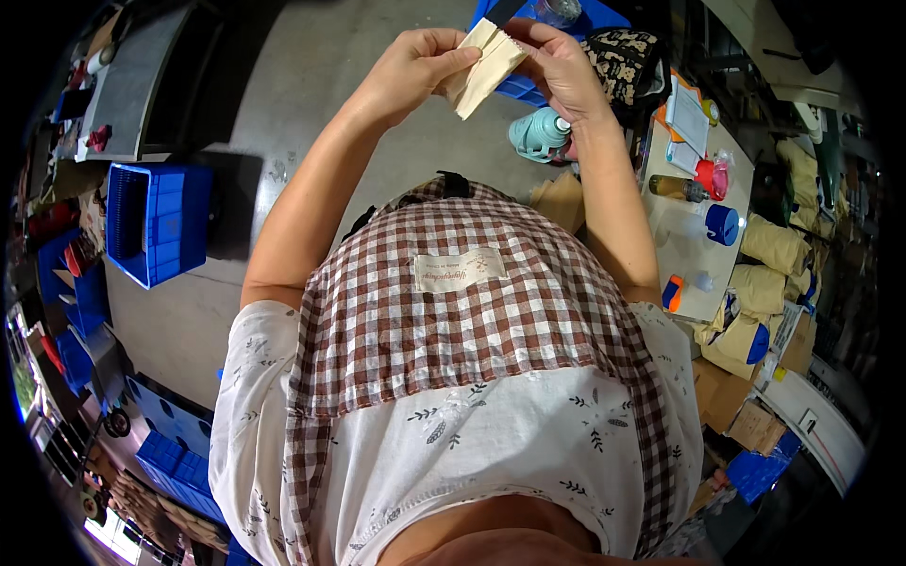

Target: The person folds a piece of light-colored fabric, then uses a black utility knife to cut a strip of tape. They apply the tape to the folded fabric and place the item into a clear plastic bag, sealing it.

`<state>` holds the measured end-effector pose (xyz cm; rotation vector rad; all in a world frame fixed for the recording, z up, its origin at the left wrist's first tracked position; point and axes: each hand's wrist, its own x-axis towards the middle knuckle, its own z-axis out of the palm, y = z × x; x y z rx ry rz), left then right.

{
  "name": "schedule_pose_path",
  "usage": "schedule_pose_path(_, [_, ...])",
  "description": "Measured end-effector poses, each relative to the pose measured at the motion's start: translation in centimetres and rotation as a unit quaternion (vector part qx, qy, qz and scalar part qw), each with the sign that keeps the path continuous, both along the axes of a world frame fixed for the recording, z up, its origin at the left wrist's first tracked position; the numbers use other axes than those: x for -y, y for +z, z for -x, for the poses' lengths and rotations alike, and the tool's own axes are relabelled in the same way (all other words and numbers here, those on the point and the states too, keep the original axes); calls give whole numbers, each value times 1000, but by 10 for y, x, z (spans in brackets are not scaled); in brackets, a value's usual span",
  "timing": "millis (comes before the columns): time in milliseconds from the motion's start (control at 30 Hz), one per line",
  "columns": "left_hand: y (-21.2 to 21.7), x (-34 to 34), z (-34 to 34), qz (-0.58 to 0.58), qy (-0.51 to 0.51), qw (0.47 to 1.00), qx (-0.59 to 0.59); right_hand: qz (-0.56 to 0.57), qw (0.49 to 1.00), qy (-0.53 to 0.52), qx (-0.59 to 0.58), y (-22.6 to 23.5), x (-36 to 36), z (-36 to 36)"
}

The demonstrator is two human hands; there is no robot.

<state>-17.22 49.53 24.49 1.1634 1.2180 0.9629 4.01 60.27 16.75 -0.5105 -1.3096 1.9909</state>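
Note:
Out in front of me, at the top of the view, both hands hold a small cream piece (483, 74) that looks like folded fabric with a jagged edge. My left hand (415, 74) pinches its left side, thumb lying across the front. On the other side, my right hand (564, 74) grips the upper right edge, fingers partly hidden behind it. A dark strip (505, 9) sticks out from the top of the piece; whether it is joined to it I cannot tell. Just below my right hand, a teal jug (540, 134) stands close to the wrist.
A blue crate (519, 90) lies behind my hands, beside a dark patterned bag (625, 64). At right, a pale table (675, 241) bears a bottle (675, 187), a blue round container (722, 224) and papers. Another blue crate (159, 222) stands on the floor at left.

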Motion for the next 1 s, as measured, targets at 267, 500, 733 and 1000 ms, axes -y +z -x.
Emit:
schedule_pose_path(267, [12,-4,-20,11,-30,999,39,-15,1000,5,-12,39,14,1])
schedule_pose_path(500, [30,-9,5,-4,-103,994,21,-418,902,-95,54,101,-2,-46])
schedule_pose_path(733, [52,-3,-7,-18,-100,994,32,-347,919,-77,170,134,22,-37])
schedule_pose_path(1000, [55,-1,-4,-21,-109,994,1,-426,894,-35,136,113,17,-26])
